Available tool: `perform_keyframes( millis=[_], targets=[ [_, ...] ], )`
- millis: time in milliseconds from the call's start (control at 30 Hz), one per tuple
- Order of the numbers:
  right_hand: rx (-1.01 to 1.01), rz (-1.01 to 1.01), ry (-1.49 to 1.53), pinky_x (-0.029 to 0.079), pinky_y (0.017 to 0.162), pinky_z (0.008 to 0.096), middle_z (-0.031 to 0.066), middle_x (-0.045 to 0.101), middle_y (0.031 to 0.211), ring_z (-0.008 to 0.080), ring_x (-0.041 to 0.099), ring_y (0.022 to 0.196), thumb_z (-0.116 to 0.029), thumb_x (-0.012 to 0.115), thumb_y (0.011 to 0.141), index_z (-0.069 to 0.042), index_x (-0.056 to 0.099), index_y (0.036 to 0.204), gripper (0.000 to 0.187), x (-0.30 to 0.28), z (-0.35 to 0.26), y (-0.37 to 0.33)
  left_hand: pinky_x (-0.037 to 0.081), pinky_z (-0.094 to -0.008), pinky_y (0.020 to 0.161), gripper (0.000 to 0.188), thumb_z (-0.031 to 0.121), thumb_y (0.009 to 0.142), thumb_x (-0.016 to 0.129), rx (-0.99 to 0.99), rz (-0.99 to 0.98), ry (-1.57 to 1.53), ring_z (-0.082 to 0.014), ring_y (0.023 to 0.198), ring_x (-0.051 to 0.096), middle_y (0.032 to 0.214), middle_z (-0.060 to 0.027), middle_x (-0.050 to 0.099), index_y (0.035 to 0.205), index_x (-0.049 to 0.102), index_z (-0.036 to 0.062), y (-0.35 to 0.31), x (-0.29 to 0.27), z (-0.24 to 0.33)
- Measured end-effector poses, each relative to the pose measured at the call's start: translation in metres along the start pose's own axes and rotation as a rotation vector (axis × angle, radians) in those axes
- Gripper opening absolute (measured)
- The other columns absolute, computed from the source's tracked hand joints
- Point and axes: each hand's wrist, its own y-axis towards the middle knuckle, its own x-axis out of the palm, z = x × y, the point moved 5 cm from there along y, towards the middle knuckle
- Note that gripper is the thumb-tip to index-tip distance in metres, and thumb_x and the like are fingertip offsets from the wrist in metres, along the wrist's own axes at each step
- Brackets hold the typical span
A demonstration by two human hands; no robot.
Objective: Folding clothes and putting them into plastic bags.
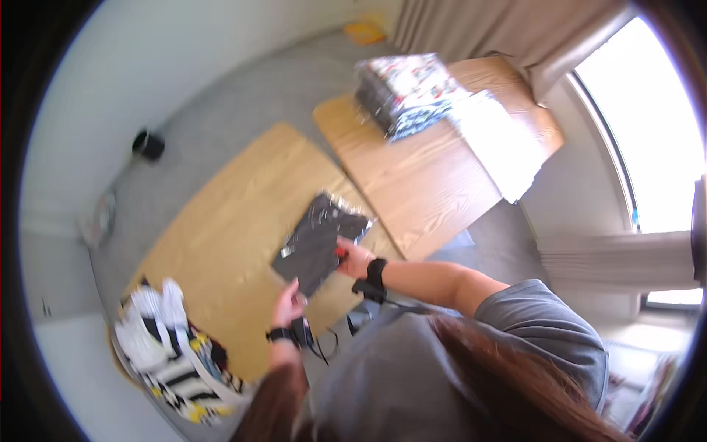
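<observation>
A dark grey folded garment in a clear plastic bag [315, 247] is in front of me over the near table, its shiny film crinkled at the far end. My left hand [289, 302] grips its near left corner, thumb and fingers closed at the edge. At the right edge, my right hand [356, 261] is closed around the bag's side. A small red thing [340, 252] shows by the right fingertips, too blurred to name. Both wrists wear black bands with small dark devices and a cable.
Under my hands is a light wooden table [221, 214]. A second wooden table [412, 177] adjoins it, bearing a stack of bagged patterned fabrics [409, 92] and white sheets [501, 144]. A striped bag with clothes [180, 361] sits at left. A black bin [149, 146] stands on the floor.
</observation>
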Motion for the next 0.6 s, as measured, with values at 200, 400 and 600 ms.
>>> perform_keyframes(
  millis=[200,400,600],
  targets=[
    [-0.202,0.133,-0.371,0.052,0.072,0.0420,0.0033,0.054,0.090,0.0196,0.059,0.080,-0.029,0.057,0.089,-0.012,0.051,0.101,0.021,0.053,-0.056,-0.058,0.048,-0.0267,0.053,0.043,0.053,0.089,0.049,0.147,-0.487,-0.239,-0.0188,0.058,0.057,0.061,-0.0019,0.055,0.079,0.057,0.0126,0.004,-0.011,-0.003],
    [-0.411,-0.026,-0.467,0.053,0.069,0.0383,0.0037,0.054,0.087,0.0186,0.060,0.080,-0.026,0.055,0.091,-0.011,0.051,0.100,0.019,0.117,-0.169,-0.158,0.051,-0.0267,0.064,0.045,0.048,0.091,0.045,0.145,0.008,-0.197,-0.0232,0.088,0.062,0.110,-0.0137,0.061,0.108,0.051,0.0070,0.016,-0.023,0.002],
    [-0.697,-0.452,-0.218,0.052,0.073,0.0347,0.0007,0.064,0.083,0.0176,0.063,0.078,-0.026,0.050,0.094,-0.011,0.059,0.091,0.018,0.166,-0.311,-0.226,0.053,-0.0249,0.066,0.035,0.039,0.092,0.047,0.178,0.187,-0.296,-0.0227,0.091,0.062,0.106,-0.0111,0.063,0.106,0.051,0.0082,0.029,-0.054,-0.012]
  ],
)
